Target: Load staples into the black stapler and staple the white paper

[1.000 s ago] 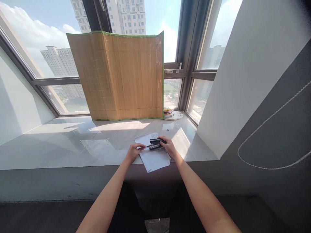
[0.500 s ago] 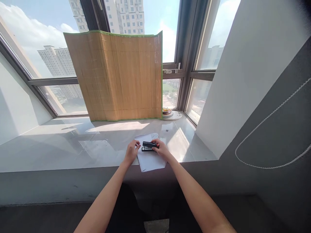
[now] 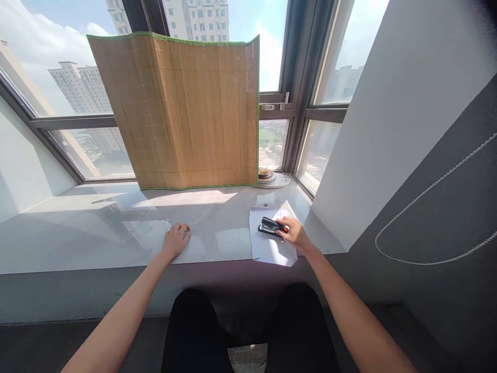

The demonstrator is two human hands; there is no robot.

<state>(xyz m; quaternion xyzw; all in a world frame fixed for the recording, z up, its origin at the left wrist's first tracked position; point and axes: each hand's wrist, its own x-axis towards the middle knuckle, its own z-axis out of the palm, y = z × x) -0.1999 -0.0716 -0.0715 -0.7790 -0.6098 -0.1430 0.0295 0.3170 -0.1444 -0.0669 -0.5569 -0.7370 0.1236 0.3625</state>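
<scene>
White paper [image 3: 266,249] overhangs the glossy white windowsill [image 3: 217,223] edge at five o'clock, where the right hand [image 3: 294,233] grips a black stapler [image 3: 271,224]. The left hand [image 3: 177,239] rests half-open at eight.

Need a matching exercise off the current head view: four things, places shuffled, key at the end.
Things
1. Stapler
2. Brown slatted mat
3. Stacked plate-like discs
4. Left hand

Places
A. By the sill, apart from the white paper
B. In the right hand, over the white paper
C. Beside the mat's lower right corner
D. Upright, hiding part of the window

Pairs: 1-B, 2-D, 3-C, 4-A
</scene>
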